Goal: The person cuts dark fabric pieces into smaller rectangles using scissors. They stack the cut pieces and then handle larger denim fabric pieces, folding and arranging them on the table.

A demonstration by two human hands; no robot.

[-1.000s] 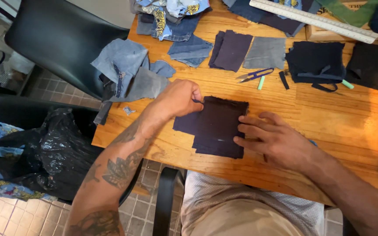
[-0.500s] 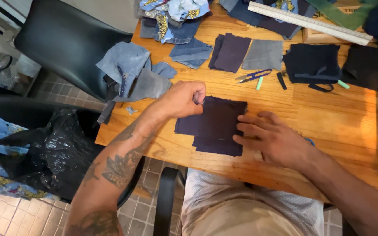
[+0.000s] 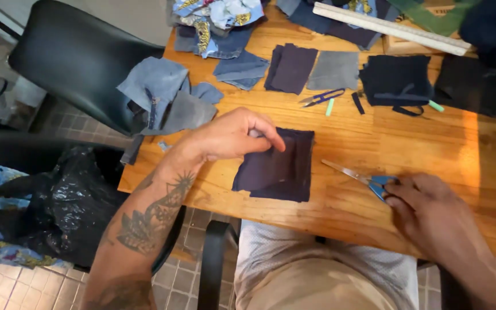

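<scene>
Far left: a black plastic bag (image 3: 58,212) on the floor and a dark chair (image 3: 76,63) beside the wooden table (image 3: 374,143). On the table's left edge, a heap of pale denim scraps (image 3: 165,97). Next, the left hand (image 3: 231,138) pressed flat-fingered on the dark navy fabric piece (image 3: 279,169), pinning its upper left corner, not clenched around it. Fabric piece lay near the front edge, in the middle, seemingly two layers stacked with edges roughly matched. Further back, cut patches (image 3: 311,69) already laid in a row, small blue snips (image 3: 322,97) beside them, long ruler (image 3: 388,26) at the far edge. To the right, blue-handled scissors (image 3: 363,178) flat on the wood, blades pointed at the fabric. Right hand (image 3: 431,212) touched the handles, fingers curled over them, grasp not completed as far as seen. Judged: several patches prepared, this piece aligned but not yet cut.
</scene>
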